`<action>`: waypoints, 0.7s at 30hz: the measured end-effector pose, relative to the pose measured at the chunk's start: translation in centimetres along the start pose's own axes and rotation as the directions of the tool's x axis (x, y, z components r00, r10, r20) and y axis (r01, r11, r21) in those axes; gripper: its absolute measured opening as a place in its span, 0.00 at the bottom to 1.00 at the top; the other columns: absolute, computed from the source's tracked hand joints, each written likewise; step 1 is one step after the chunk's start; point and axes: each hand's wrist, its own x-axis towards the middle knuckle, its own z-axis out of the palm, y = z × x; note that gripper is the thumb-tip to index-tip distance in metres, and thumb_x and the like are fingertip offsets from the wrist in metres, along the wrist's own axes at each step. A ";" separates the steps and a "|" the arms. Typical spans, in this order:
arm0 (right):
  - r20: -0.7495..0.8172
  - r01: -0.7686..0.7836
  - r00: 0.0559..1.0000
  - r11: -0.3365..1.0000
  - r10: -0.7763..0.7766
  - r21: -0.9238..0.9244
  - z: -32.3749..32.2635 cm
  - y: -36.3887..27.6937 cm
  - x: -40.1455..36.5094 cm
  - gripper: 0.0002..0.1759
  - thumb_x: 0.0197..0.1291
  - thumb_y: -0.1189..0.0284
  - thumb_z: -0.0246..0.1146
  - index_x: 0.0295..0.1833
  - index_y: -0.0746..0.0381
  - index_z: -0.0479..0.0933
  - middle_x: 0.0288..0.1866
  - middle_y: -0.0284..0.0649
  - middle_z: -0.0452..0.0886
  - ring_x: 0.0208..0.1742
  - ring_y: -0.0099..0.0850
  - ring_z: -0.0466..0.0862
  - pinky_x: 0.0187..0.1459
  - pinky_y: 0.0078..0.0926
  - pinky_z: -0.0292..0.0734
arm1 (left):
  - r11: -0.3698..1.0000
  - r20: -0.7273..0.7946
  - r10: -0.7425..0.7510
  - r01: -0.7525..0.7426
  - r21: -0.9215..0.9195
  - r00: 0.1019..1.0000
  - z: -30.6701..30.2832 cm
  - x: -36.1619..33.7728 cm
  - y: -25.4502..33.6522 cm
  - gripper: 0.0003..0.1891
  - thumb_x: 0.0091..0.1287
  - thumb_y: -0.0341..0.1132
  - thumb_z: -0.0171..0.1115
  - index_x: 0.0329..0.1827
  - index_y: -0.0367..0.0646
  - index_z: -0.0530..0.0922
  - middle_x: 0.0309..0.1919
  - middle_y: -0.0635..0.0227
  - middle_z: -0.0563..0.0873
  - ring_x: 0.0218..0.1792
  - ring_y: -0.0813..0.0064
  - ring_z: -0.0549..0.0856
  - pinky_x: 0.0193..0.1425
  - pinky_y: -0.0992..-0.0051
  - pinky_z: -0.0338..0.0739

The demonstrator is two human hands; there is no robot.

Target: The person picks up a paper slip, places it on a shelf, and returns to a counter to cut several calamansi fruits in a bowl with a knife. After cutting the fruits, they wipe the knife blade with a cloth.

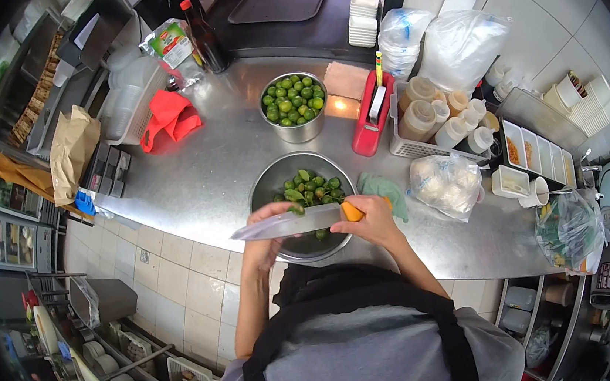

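Note:
A large knife (290, 223) with an orange handle lies level across the near side of a wide steel bowl (254, 188), its tip pointing left. My right hand (373, 220) is wrapped round the handle. My left hand (263, 221) is behind the blade, which hides part of it, and its fingers pinch a small green lime (296, 209) over the bowl. More limes (310, 187), some with leaves, lie inside that bowl. Just behind it stands a steel pot (297, 133) heaped with limes (295, 98).
Right of the bowl are a green cloth (382, 191), a red tape dispenser (369, 128), a basket of squeeze bottles (408, 148) and a plastic bag (444, 182). A red cloth (171, 120) and a dark bottle (206, 43) are at left. The counter's front edge runs beside my body.

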 end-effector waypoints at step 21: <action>0.148 -0.314 0.949 0.877 0.279 0.364 0.4 0.4 -0.1 0.33 0.54 0.42 0.62 0.20 0.65 0.75 0.15 0.32 0.73 0.19 0.21 0.71 0.23 0.25 0.63 | -0.010 0.284 0.346 -0.300 0.954 0.894 0.0 9.3 2.8 0.12 0.46 0.26 0.68 0.36 0.44 0.82 0.38 0.63 0.80 0.44 0.61 0.78 0.48 0.67 0.73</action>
